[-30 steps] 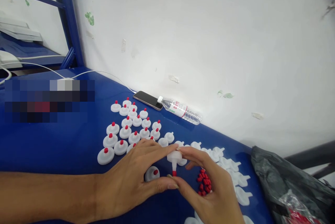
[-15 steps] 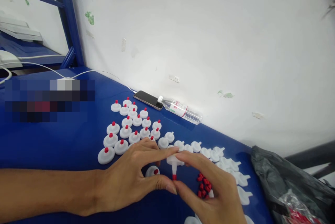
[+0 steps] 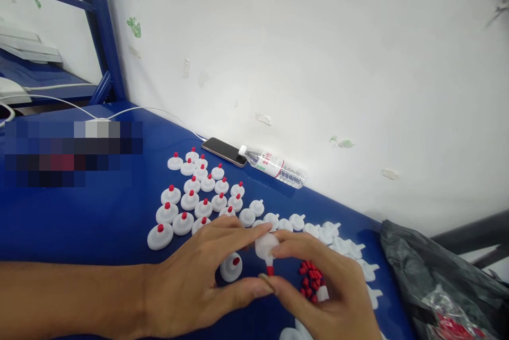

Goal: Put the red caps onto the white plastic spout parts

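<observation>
My left hand [image 3: 194,281] and my right hand [image 3: 322,292] meet low in the view, both pinching one white plastic cap [image 3: 265,245] with a red tip [image 3: 270,270] on its spout, tilted down toward me. Under my left palm stands a finished white cap with a red tip [image 3: 231,267]. A small heap of loose red tips [image 3: 311,279] lies under my right fingers. Rows of white caps with red tips [image 3: 191,197] stand to the left; bare white caps [image 3: 342,250] spread to the right.
The blue table [image 3: 99,223] ends at a white wall. A phone [image 3: 224,151] on a white cable and a lying water bottle [image 3: 276,166] rest against the wall. A dark plastic bag [image 3: 437,287] sits at the right. A blue shelf frame [image 3: 99,32] stands at the back left.
The held cap has turned, so its round base now faces up more and its red tip points lower. My hands have shifted slightly toward me.
</observation>
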`<state>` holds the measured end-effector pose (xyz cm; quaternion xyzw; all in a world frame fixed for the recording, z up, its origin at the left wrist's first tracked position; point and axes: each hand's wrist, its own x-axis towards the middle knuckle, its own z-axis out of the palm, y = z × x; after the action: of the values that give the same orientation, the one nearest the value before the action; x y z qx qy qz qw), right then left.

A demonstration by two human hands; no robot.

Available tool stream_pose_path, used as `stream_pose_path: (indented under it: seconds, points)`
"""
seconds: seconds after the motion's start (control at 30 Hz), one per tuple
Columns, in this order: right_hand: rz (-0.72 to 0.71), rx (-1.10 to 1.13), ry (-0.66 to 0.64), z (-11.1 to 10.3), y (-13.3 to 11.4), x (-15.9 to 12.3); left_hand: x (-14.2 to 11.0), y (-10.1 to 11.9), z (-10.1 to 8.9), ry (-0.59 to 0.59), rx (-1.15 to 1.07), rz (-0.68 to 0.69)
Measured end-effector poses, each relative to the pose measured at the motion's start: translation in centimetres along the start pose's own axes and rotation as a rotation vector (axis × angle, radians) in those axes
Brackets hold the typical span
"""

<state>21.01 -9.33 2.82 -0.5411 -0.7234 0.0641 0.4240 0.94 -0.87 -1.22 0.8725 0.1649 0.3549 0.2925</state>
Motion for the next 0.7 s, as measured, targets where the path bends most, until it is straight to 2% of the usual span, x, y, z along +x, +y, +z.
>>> stream_pose_path:
  seconds: [0.13,0.23,0.37,0.5,0.63,0.7]
  points:
    - [0.192,-0.021,0.014,-0.7,-0.1,-0.1,0.1,0.9,-0.2,0.013,0.026,-0.072]
    - [0.231,-0.062,0.006,-0.8,0.1,0.0,0.6,1.0,-0.6,0.011,-0.019,-0.042]
    - [0.129,-0.082,-0.109,-0.4,0.6,0.1,0.8,0.8,-0.8,-0.064,-0.074,0.099]
    - [0.115,-0.071,-0.269,0.2,1.0,0.2,0.5,0.9,-0.7,-0.145,-0.01,0.293]
    - [0.097,-0.051,-0.27,0.2,0.8,0.3,0.3,0.5,-0.7,-0.302,0.079,0.493]
    - [0.102,-0.062,-0.235,0.0,0.7,0.4,0.3,0.3,-0.8,-0.348,0.129,0.535]
